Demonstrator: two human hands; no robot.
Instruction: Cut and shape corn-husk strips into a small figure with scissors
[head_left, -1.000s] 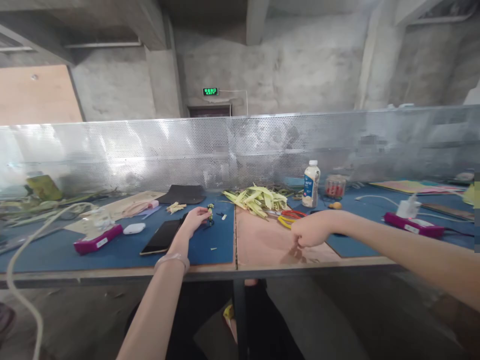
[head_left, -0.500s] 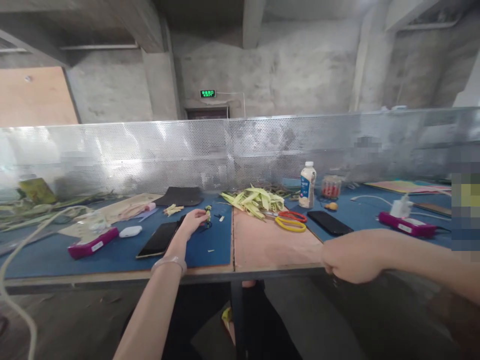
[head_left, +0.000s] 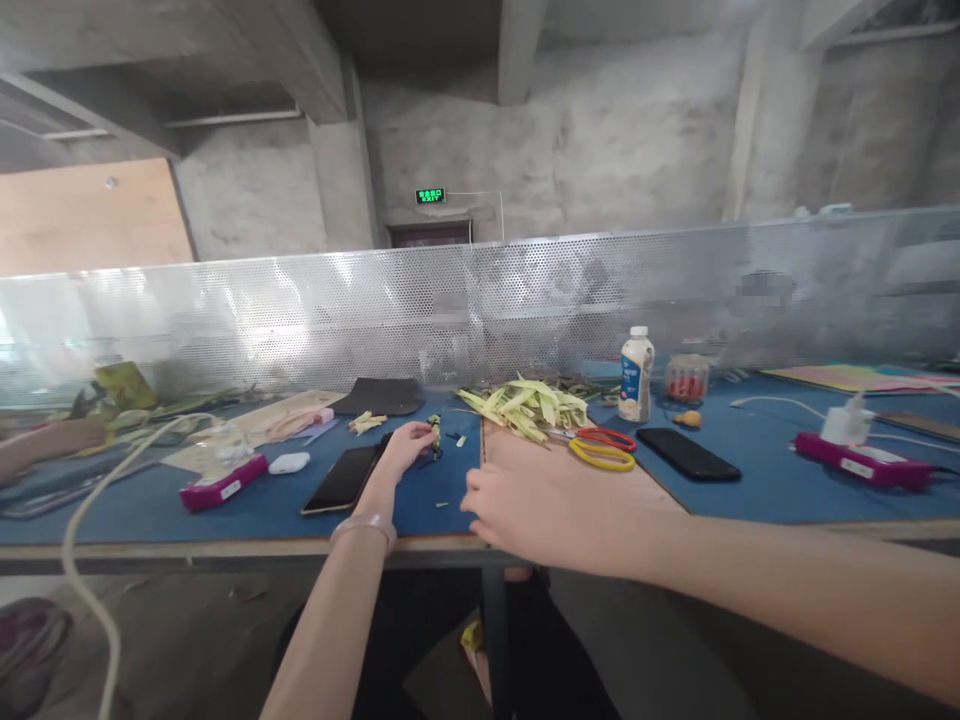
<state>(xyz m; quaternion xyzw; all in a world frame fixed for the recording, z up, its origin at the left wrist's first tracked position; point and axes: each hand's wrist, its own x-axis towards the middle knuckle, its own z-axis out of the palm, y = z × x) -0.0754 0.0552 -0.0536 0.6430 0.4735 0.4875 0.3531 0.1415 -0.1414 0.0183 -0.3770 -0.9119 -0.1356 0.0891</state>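
My left hand (head_left: 409, 447) rests on the blue mat with its fingertips closed on a small green piece with dark bits, like a bundle of plant strips (head_left: 434, 436). Just left of it lies a black phone (head_left: 341, 482). Over the near edge of the tan board (head_left: 615, 495) hovers my right hand (head_left: 525, 510), a little blurred, its fingers slightly bent and apart, with nothing seen in them. Beyond it are red-and-yellow-handled scissors (head_left: 604, 455) and a heap of pale green leaf strips (head_left: 529, 405). A small white scrap (head_left: 461, 441) lies right of the green piece.
A white bottle (head_left: 634, 378), a lidded jar (head_left: 686, 380) and a second phone (head_left: 686, 455) stand or lie to the right. Purple power strips (head_left: 862, 462) sit at both sides. A perforated metal screen (head_left: 360, 320) closes the back. Another person's arm (head_left: 34, 450) reaches in at far left.
My right hand has swung left from the table's right front edge to near my left hand, its fist loosening. The view has turned slightly left. Another person's arm has appeared at far left.
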